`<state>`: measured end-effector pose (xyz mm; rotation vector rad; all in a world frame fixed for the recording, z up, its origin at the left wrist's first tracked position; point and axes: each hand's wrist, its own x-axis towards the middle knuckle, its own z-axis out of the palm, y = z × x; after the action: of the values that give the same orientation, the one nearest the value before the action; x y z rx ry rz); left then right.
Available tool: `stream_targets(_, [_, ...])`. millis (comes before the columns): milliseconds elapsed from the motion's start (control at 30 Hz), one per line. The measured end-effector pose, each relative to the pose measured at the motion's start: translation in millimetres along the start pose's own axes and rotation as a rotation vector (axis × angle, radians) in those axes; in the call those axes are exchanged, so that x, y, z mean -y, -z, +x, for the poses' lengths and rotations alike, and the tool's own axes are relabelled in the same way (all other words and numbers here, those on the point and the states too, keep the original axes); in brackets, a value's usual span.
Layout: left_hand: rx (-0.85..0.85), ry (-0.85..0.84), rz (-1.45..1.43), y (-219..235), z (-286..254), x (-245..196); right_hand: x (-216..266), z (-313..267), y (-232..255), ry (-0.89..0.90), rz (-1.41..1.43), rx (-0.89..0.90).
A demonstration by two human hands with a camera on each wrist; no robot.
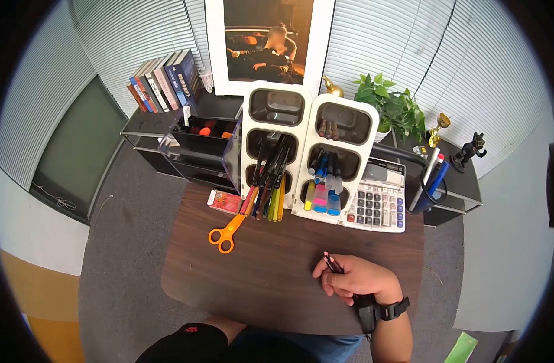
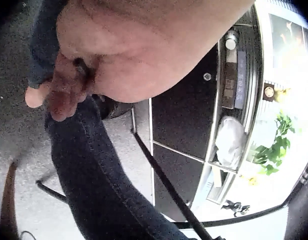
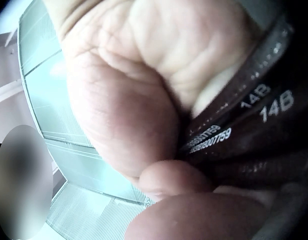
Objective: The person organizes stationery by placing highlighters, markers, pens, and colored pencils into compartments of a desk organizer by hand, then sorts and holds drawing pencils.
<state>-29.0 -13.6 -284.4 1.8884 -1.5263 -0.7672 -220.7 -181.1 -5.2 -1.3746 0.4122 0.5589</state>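
Note:
In the head view my right hand (image 1: pixel 364 277) is over the front right of the desk (image 1: pixel 252 272), its fingers curled round dark brown pencils (image 1: pixel 332 264). Close up in the right wrist view, several of these pencils (image 3: pixel 274 112) lie against the palm, two marked 14B. My left hand (image 2: pixel 129 55) shows only in the left wrist view, low beside dark trousers, fingers loosely curled. Ahead stands a white pen organizer (image 1: pixel 307 121) with two columns of compartments. Brown pencils (image 1: pixel 328 129) sit in its upper right compartment; black pens, coloured pencils and highlighters (image 1: pixel 320 196) fill lower ones.
Orange scissors (image 1: pixel 227 235) lie left of the organizer, by a small red box (image 1: pixel 224 201). A calculator (image 1: pixel 376 206) and a black mesh cup (image 1: pixel 431 196) with markers stand at right. Behind are books (image 1: pixel 165 85), a plant (image 1: pixel 382 100) and a framed picture (image 1: pixel 216 48).

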Motion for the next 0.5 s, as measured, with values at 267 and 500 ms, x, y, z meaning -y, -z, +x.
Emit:
stream_targets(267, [-0.013, -0.054, 0.040, 12.5, -31.1, -40.6, -5.8, -4.2, -5.6, 0.124, 0.071, -0.040])
stream_targets(500, [0.035, -0.087, -0.005, -19.4, -103.0, -86.2, -9.7, -9.5, -13.0, 0.203, 0.291, -0.148])
